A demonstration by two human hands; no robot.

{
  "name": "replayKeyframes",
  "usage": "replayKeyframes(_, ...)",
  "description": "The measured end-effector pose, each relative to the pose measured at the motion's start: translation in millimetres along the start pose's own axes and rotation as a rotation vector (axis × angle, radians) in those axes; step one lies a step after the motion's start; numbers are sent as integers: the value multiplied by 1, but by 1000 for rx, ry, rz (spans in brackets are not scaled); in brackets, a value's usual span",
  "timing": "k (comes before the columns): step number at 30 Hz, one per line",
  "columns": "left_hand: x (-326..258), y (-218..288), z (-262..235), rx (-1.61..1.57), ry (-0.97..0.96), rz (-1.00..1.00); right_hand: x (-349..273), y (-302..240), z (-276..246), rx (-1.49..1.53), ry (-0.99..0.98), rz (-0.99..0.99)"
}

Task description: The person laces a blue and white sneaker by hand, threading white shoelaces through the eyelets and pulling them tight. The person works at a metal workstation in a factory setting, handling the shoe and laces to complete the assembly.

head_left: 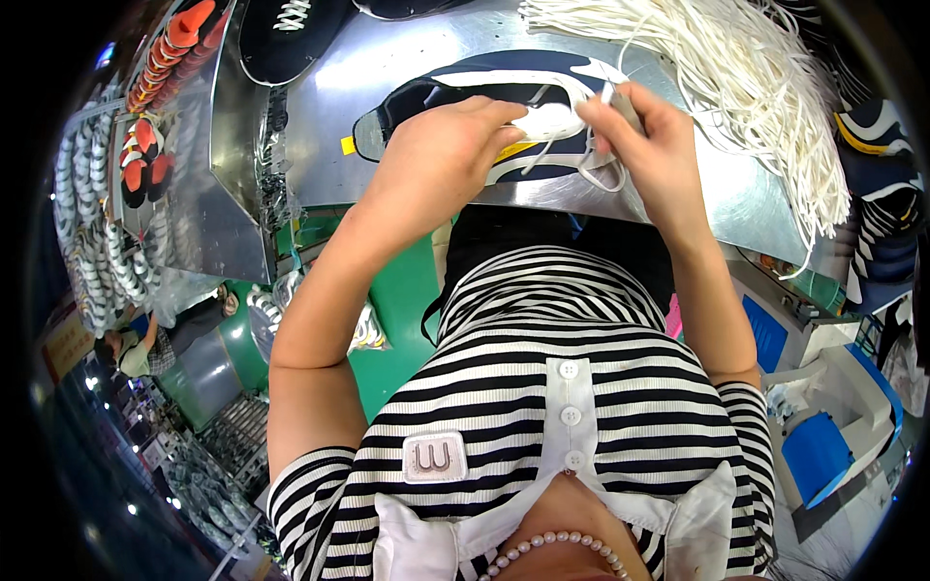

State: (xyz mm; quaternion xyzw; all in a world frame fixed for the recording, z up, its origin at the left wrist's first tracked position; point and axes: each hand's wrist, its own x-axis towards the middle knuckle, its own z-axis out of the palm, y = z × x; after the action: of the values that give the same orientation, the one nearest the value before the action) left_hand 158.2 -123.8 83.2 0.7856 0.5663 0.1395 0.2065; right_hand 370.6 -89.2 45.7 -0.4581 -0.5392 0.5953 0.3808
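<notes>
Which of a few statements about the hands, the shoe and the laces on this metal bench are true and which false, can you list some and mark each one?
1. Both hands are at the shoe. True: the left hand and the right hand meet over the navy and white shoe.
2. The right hand pinches a white lace. True: the lace loops down from its fingers.
3. The shoe lies on a wooden table. False: it lies on a shiny metal bench.
4. The bundle of spare laces is black. False: the bundle of laces is white, spread at the person's right.
5. The left hand rests in the lap. False: it is up on the shoe.
</notes>
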Motion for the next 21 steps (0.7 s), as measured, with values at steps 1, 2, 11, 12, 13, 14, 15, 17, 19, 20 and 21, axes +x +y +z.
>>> replayKeyframes(1, 1, 4, -1, 16, 24, 27, 9, 2, 4, -6, 27, -26)
replayKeyframes(2, 3, 8, -1, 32, 47, 58, 16, 4, 6, -12, 57, -52)
replayKeyframes(11, 38, 9, 26, 78, -32, -31, 41, 7, -1, 114, 78, -78)
replayKeyframes(12, 39, 9, 27, 72, -18, -44, 39, 9, -3, 149, 85, -75)
replayKeyframes(13, 41, 9, 28, 65, -5, -58, 28, 7, -7, 131, 87, -71)
replayKeyframes(14, 40, 8, 29, 60, 13, -79, 18, 7, -10, 114, 80, -67)
replayKeyframes(15, 39, 6, 31, 44, 21, -67, 7, 17, -16, 28, 45, -60)
replayKeyframes(17, 39, 5, 34, 40, 52, -60, -15, 15, -20, -77, -22, -12)
replayKeyframes(19, 39, 3, 35, 56, 61, -68, -27, 20, -16, -148, -43, -33)
replayKeyframes(20, 40, 3, 35, 58, 46, -86, -29, 23, -15, -171, -42, -41)
replayKeyframes(21, 40, 4, 34, 61, 31, -105, -29, 25, -14, -194, -41, -49)
